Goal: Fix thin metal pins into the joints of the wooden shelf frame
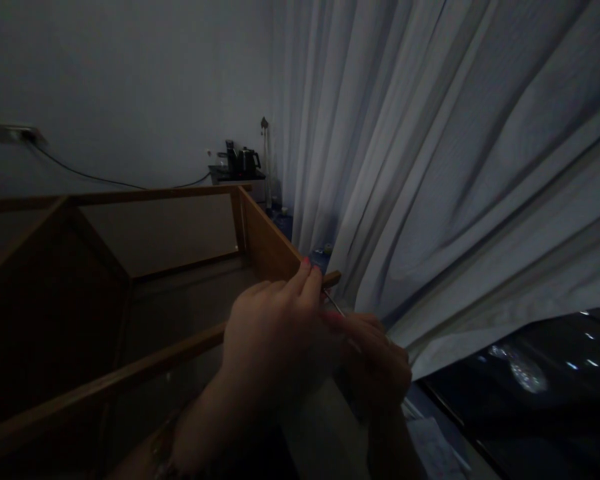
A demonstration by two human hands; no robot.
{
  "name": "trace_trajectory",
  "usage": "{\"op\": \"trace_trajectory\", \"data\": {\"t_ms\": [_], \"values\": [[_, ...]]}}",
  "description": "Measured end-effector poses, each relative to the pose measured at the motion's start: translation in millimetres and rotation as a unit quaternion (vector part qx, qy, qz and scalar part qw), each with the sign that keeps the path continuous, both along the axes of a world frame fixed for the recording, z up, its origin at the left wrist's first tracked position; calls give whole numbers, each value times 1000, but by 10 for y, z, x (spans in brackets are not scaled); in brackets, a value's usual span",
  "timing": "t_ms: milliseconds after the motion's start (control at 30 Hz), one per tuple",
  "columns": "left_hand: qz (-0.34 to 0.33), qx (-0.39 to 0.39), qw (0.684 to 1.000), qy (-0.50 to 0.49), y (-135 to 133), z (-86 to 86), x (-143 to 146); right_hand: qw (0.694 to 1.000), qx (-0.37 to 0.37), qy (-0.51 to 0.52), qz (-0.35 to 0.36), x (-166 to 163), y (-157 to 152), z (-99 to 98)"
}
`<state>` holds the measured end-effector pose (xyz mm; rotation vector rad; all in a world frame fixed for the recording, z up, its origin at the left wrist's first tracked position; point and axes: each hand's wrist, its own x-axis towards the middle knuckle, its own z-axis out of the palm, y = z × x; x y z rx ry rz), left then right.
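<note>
My left hand (275,320) reaches in from the lower left, its fingers closed on the near right corner of a wooden frame (165,360). A short wooden end (331,279) juts out just past the fingertips. Beside it my right hand (377,360) is curled around what looks like a screwdriver (334,303). Only its thin metal shaft shows, slanting up toward the wood by my left fingers. The handle is hidden in my right fist, and the tip's exact contact is too dark to make out.
White curtains (430,167) hang close on the right. A small stand at the back bears a black kettle (249,160). A cable (95,178) runs along the wall from a socket (13,133). Dark glass (555,387) lies at the lower right.
</note>
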<state>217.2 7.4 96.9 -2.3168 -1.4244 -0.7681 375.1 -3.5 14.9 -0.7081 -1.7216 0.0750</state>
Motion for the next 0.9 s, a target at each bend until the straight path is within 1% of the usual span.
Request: {"op": "trace_trajectory", "data": {"t_ms": [100, 167, 267, 300, 367, 433, 500, 600, 667, 700, 767, 833, 900], "values": [[-5, -13, 1000, 5, -12, 22, -2, 1000, 20, -17, -6, 25, 18, 66], [-8, -11, 1000, 8, -17, 26, -5, 999, 30, -22, -33, 40, 38, 97], [-2, 5, 1000, 13, -17, 12, -2, 996, 22, 14, -87, 48, 73, 94], [2, 12, 1000, 13, -15, 4, 0, 995, 11, 32, -94, 39, 81, 87], [8, 28, 999, 13, -10, -13, 4, 995, -13, 71, -75, -2, 86, 83], [9, 39, 999, 15, -4, -28, 3, 992, -43, 117, -26, -69, 78, 100], [11, 47, 999, 16, -1, -39, -1, 982, -83, 170, 14, -141, 63, 134], [10, 46, 999, 11, 2, -41, -5, 962, -135, 237, 12, -213, 51, 173], [9, 35, 999, 12, 1, -34, -6, 952, -148, 267, 3, -219, 57, 163], [9, 28, 999, 13, 1, -30, -6, 951, -145, 272, -4, -209, 62, 143], [6, 23, 1000, 14, -1, -24, -7, 965, -108, 238, -28, -168, 77, 79], [5, 26, 1000, 12, -3, -22, -9, 983, -24, 163, -77, -110, 93, 0], [5, 33, 999, 11, -1, -25, -11, 983, 62, 94, -142, -54, 108, -68]]}}
